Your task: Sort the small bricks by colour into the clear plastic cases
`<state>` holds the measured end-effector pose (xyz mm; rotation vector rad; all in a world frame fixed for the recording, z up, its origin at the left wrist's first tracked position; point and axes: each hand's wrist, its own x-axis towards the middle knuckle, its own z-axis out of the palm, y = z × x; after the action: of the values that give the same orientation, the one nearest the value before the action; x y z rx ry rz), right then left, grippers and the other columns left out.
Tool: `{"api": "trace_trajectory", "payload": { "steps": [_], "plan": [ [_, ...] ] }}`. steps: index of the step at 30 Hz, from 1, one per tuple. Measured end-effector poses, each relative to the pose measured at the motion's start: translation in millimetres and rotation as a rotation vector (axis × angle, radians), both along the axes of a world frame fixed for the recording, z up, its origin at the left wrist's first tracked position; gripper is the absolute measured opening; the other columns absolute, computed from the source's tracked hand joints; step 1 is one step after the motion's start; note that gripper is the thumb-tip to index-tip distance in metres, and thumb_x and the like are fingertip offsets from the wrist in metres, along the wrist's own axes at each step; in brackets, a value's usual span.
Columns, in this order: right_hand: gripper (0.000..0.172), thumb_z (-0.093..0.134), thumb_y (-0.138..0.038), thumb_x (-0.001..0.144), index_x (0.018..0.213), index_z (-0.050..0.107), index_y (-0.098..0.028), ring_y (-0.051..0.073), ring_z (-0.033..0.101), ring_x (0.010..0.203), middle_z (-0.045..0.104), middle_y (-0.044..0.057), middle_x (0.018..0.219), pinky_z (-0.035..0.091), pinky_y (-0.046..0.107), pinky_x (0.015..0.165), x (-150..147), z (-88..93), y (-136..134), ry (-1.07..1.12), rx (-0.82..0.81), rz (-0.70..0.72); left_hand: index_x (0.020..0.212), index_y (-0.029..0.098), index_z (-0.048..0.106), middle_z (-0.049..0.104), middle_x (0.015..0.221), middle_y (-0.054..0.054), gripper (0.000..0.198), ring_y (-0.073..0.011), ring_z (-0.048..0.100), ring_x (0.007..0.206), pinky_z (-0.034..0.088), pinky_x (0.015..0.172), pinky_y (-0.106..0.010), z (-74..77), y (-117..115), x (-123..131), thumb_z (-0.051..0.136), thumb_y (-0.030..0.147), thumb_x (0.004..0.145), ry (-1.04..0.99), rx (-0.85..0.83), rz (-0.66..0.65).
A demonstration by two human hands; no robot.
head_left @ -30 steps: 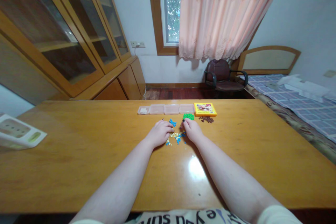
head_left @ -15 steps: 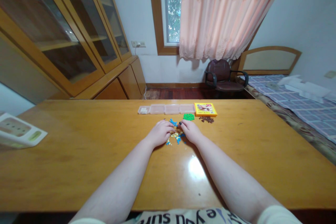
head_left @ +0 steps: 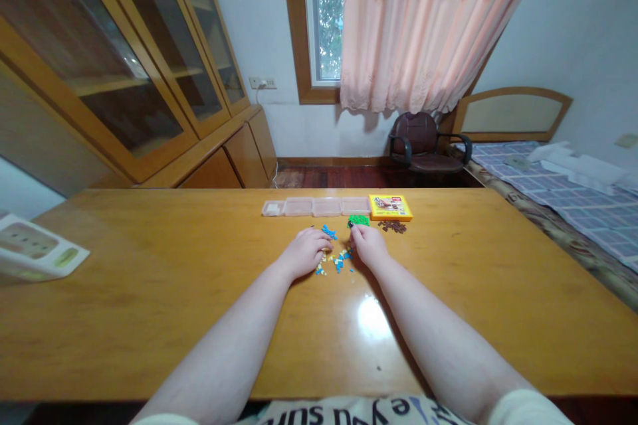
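A small mixed pile of blue, white and yellow pieces (head_left: pixel 341 261) lies on the table between my hands. My left hand (head_left: pixel 303 254) rests at the pile's left side, fingers loosely curved and apart from the thumb; nothing shows in it. On the other side, my right hand (head_left: pixel 369 246) has its fingers drawn together beside the green pieces (head_left: pixel 359 220); whatever it may pinch is too small or hidden. Blue pieces (head_left: pixel 329 232) form their own little heap just beyond my left fingertips. Further right sits a heap of brown pieces (head_left: pixel 393 227).
Clear plastic trays (head_left: pixel 326 206) stand in a row along the far side of the wooden table (head_left: pixel 199 332). A yellow box (head_left: pixel 391 208) adjoins them on the right. At the left edge is a white carton (head_left: pixel 37 249). A chair (head_left: pixel 423 143) stands beyond the table.
My right hand has moved away from the mixed pile, a little right and outward toward the green pieces, with its fingers closing together. My left hand has stayed nearly still.
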<state>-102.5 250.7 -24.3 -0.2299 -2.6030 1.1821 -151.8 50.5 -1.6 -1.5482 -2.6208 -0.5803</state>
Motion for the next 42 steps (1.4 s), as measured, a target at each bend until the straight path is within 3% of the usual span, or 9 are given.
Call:
{"api": "trace_trajectory", "payload": {
  "steps": [4,11,18,24,30,36,42],
  "plan": [
    [0.046,0.033,-0.044,0.091,0.06,0.056,-0.019,0.014,0.053,0.057,0.059,0.002,0.057,0.032,0.023,0.055,0.5,2.2,-1.7,-0.015,0.019,0.023,0.111,0.028,0.064,0.065,0.115,0.0,0.041,-0.0171,0.054,0.111,0.034,0.103,-0.038,1.2,5.2,5.0,0.047,0.008,0.079,-0.02,-0.007,-0.11],
    [0.035,0.037,-0.034,0.091,0.066,0.056,-0.018,0.014,0.057,0.062,0.062,0.001,0.065,0.036,0.023,0.06,1.9,2.4,-4.6,0.019,-0.074,0.221,0.104,0.028,0.067,0.067,0.111,0.0,0.033,-0.018,0.057,0.108,0.033,0.104,-0.04,-2.1,4.2,2.4,0.048,0.012,0.082,-0.007,-0.026,-0.069],
    [0.039,0.034,-0.035,0.092,0.064,0.054,-0.018,0.013,0.052,0.057,0.059,0.0,0.059,0.034,0.023,0.057,0.6,1.2,-2.8,-0.013,-0.032,0.108,0.103,0.027,0.068,0.067,0.11,-0.001,0.031,-0.0176,0.057,0.107,0.032,0.104,-0.04,-2.9,3.1,1.2,0.05,0.012,0.082,-0.005,-0.017,-0.065],
    [0.031,0.039,-0.026,0.09,0.066,0.056,-0.017,0.014,0.054,0.067,0.062,0.001,0.068,0.035,0.023,0.064,0.3,1.9,-6.5,0.025,0.001,0.343,0.099,0.025,0.069,0.068,0.11,-0.002,0.031,-0.0178,0.058,0.105,0.036,0.101,-0.038,-0.7,3.8,1.5,0.049,0.01,0.081,0.017,0.002,-0.083],
    [0.033,0.037,-0.031,0.093,0.068,0.054,-0.018,0.014,0.052,0.063,0.06,0.002,0.067,0.033,0.023,0.061,-0.6,2.5,-2.9,-0.002,0.009,0.114,0.097,0.026,0.07,0.068,0.108,0.0,0.032,-0.0178,0.058,0.106,0.033,0.104,-0.041,-2.8,2.7,0.4,0.049,0.009,0.081,0.01,-0.011,-0.075],
    [0.028,0.041,-0.028,0.091,0.067,0.051,-0.018,0.014,0.049,0.065,0.056,0.001,0.067,0.031,0.023,0.06,1.0,3.9,-7.7,0.003,0.107,0.26,0.099,0.028,0.07,0.067,0.112,0.0,0.033,-0.0179,0.056,0.109,0.033,0.103,-0.041,-7.9,2.1,-1.6,0.051,0.009,0.079,0.022,-0.008,-0.111],
    [0.035,0.036,-0.032,0.093,0.066,0.054,-0.018,0.014,0.051,0.062,0.058,0.002,0.064,0.032,0.023,0.06,0.5,4.0,-2.9,0.001,0.04,0.129,0.094,0.027,0.072,0.068,0.108,-0.002,0.031,-0.0188,0.058,0.105,0.034,0.103,-0.042,-9.2,1.5,-3.3,0.051,0.01,0.08,0.044,-0.035,-0.072]
  ]
}}
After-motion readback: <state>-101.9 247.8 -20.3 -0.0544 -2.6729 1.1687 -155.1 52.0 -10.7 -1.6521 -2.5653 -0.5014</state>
